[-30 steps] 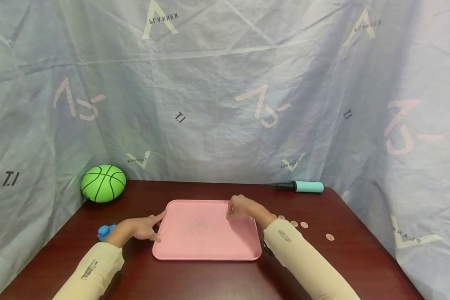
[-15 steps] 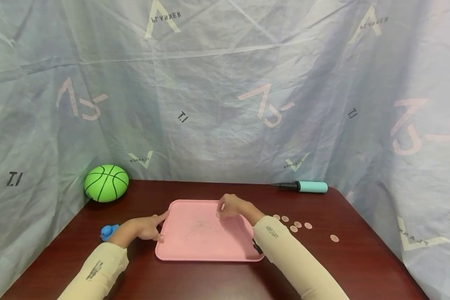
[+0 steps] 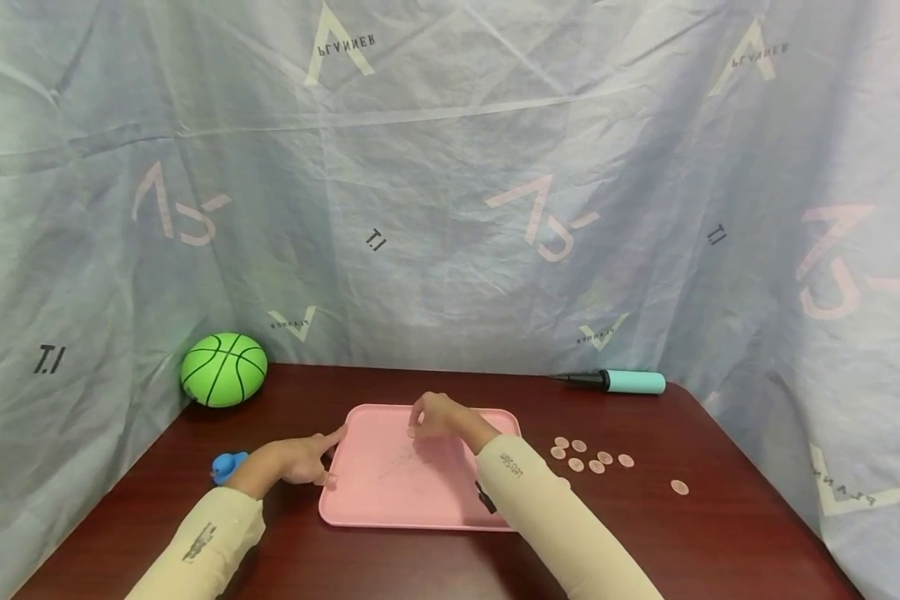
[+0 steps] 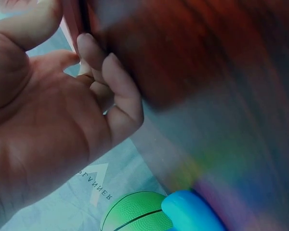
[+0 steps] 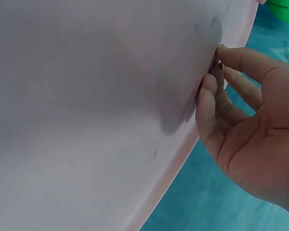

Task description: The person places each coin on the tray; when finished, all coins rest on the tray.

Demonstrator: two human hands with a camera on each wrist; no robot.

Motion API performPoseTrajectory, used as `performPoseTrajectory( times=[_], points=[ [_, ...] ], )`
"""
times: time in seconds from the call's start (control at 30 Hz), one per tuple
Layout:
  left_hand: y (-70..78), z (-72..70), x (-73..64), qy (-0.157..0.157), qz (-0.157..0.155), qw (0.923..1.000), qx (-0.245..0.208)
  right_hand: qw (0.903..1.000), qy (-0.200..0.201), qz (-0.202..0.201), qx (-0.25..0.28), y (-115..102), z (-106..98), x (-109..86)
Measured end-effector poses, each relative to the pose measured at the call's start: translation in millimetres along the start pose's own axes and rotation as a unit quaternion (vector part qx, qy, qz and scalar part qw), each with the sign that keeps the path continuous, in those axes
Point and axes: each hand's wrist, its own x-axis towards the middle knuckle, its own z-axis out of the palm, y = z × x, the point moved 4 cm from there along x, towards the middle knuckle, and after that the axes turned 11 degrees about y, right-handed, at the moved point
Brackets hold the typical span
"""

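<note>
A pink tray (image 3: 375, 500) lies on the table, with faint dark marks on its surface. At its left rim, my left hand (image 3: 300, 461) rests with thumb and forefinger spread along the edge; in the left wrist view, its other fingers (image 4: 125, 96) bend beside the tray. Over the tray's far middle, my right hand (image 3: 437, 417) pinches a small pale coin (image 3: 411, 432) between its fingertips. In the right wrist view those fingertips (image 5: 209, 84) are close to the tray surface, and the coin is mostly hidden. Several similar coins (image 3: 605, 458) lie loose on the table right of the tray.
A green basketball (image 3: 225, 370) sits at the table's back left corner. A blue rubber duck (image 3: 227, 468) stands left of my left forearm. Towards the back right lies a turquoise and black hand pump (image 3: 634, 382). Grey printed cloth (image 3: 435, 317) hangs behind the table.
My right hand has moved left across the tray with the coin, uncovering more of the loose coins. The left hand stays at the tray's left rim. The head view has shifted slightly.
</note>
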Motion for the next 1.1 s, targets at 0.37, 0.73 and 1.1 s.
performPoseTrajectory(
  times=[0.37, 0.73, 1.1],
  points=[
    [-2.1, 0.9, -0.6, 0.001, -0.014, 0.9999, -0.01, 0.9999, 0.015, 0.006, -0.002, -19, 16, 13.9],
    [-2.4, -1.6, 0.1, 0.004, -0.009, 0.9999, -0.011, 0.9992, 0.027, 0.029, 0.008, -28, 22, 20.2],
    [-6.3, 1.6, 1.6, 0.001, -0.018, 0.9996, -0.023, 0.9977, 0.037, 0.057, 0.007, -39, 26, 23.8]
  ],
)
